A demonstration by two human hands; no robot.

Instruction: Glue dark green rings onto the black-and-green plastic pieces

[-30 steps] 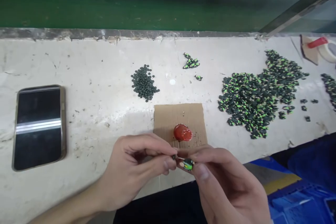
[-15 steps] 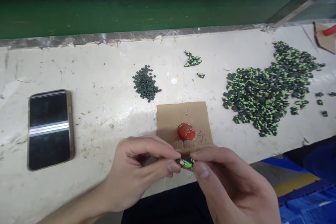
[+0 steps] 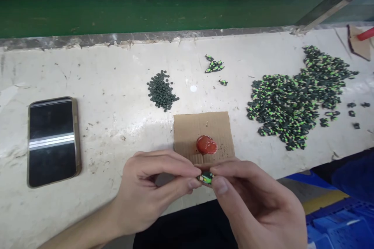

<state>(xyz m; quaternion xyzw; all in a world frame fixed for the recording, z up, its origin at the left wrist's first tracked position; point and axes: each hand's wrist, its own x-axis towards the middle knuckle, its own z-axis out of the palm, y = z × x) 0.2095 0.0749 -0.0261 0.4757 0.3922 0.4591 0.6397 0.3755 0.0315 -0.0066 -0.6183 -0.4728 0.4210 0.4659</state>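
Between both hands, above the table's front edge, is a small dark green piece with bright green and beige paint (image 3: 207,177). My left hand (image 3: 159,186) pinches its left end between thumb and forefinger. The thumb and forefinger of my right hand (image 3: 254,198) close on its right end. Just beyond the fingers, a small red cap-like dish (image 3: 206,144) with a glossy wet-looking surface sits on a square of cardboard (image 3: 187,126). Behind it lies a heap of small dark green discs (image 3: 161,91).
A big pile of similar painted pieces (image 3: 288,105) covers the right side, with several stray ones near it. A few more pieces (image 3: 214,66) lie at the back. A phone (image 3: 52,140) rests at left. Blue crates (image 3: 344,225) stand below the table at lower right.
The view has shifted slightly. Both hands keep their pinch on the small painted piece, which appears turned a little between the fingertips.
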